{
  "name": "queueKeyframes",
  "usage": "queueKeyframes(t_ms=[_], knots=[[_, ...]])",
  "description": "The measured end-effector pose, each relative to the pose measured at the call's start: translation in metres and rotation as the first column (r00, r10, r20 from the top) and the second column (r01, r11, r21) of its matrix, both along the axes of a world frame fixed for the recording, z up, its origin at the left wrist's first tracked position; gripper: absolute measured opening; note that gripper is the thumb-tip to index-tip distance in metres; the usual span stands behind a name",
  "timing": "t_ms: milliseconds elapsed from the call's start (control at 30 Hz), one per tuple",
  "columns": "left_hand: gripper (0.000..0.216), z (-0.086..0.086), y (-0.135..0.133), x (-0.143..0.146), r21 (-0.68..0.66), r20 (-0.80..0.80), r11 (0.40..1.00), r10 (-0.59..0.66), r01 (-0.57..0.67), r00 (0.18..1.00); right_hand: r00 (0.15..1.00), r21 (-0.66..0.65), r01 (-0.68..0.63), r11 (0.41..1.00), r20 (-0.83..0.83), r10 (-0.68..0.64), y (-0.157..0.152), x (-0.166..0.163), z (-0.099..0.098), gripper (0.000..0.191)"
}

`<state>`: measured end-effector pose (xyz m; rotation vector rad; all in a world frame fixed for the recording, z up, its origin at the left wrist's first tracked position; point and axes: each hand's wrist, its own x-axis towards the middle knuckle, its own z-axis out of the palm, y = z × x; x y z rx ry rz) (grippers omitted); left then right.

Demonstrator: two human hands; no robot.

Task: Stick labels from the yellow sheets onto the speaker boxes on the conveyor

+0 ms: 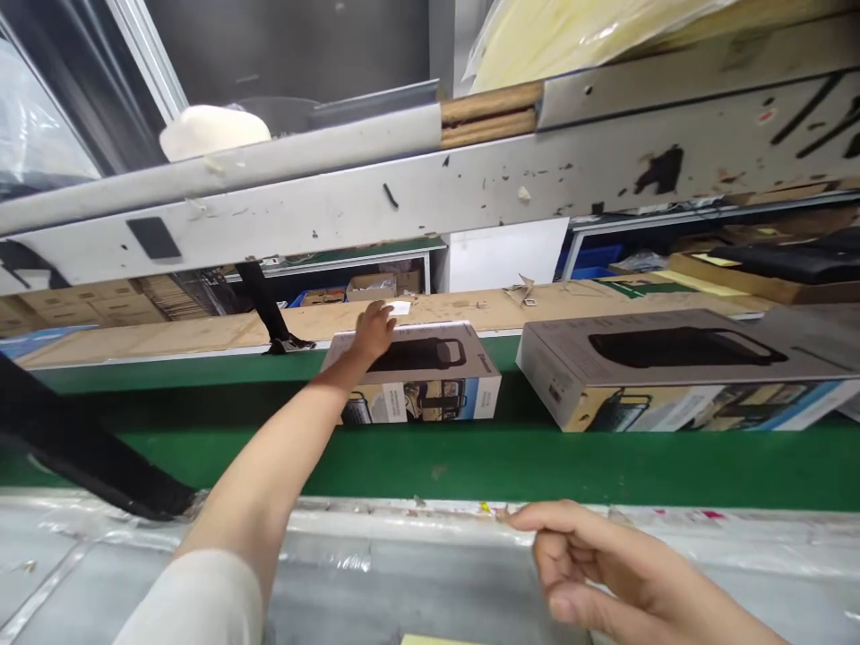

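Note:
My left hand (374,330) reaches out over the far edge of a printed carton (440,399), its fingers bent together at a small white slip of paper (399,308). The carton lies flat on a green conveyor belt (430,461), with a dark bag-like item pictured on its top. Nearer to me, my right hand (591,569) hovers over the belt's front edge, forefinger stretched out and thumb apart from it. Nothing shows in that hand. To the right of the first carton stands a second, similar carton (678,367), with a gap between them.
A scuffed white beam (403,193) crosses above the belt, and black posts (265,309) stand at the left. Behind the belt runs a brown cardboard-covered ledge (457,309). An open carton with black items (793,269) sits at the far right. A plastic-covered grey surface (403,582) lies in front.

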<state>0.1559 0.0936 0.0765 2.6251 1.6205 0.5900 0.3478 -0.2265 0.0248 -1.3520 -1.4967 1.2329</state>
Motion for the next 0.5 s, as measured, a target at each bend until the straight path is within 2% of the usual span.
queueKeyframes(t_ms=[67, 133, 267, 400, 500], knots=[[0.03, 0.0, 0.036, 0.001, -0.082, -0.069, 0.995, 0.055, -0.061, 0.996, 0.996, 0.031, -0.074, 0.997, 0.055, 0.072, 0.027, -0.004, 0.009, 0.034], [0.028, -0.014, 0.049, -0.003, -0.145, -0.113, 0.987, 0.057, -0.073, 0.992, 0.99, 0.092, -0.116, 0.989, 0.086, 0.108, 0.064, -0.001, 0.019, 0.039], [0.034, -0.041, 0.037, -0.018, -0.194, -0.183, 0.978, 0.045, -0.081, 0.982, 0.988, 0.271, -0.062, 0.961, 0.156, 0.02, 0.17, 0.005, 0.03, 0.05], [0.035, -0.045, 0.024, -0.026, -0.237, -0.213, 0.97, -0.001, -0.05, 0.977, 0.983, 0.452, -0.064, 0.89, 0.181, -0.022, 0.274, -0.013, 0.022, 0.034], [0.037, -0.045, 0.022, -0.027, -0.244, -0.209, 0.969, -0.005, -0.047, 0.978, 0.969, 0.471, -0.079, 0.879, 0.242, -0.042, 0.322, -0.031, 0.01, 0.027]])
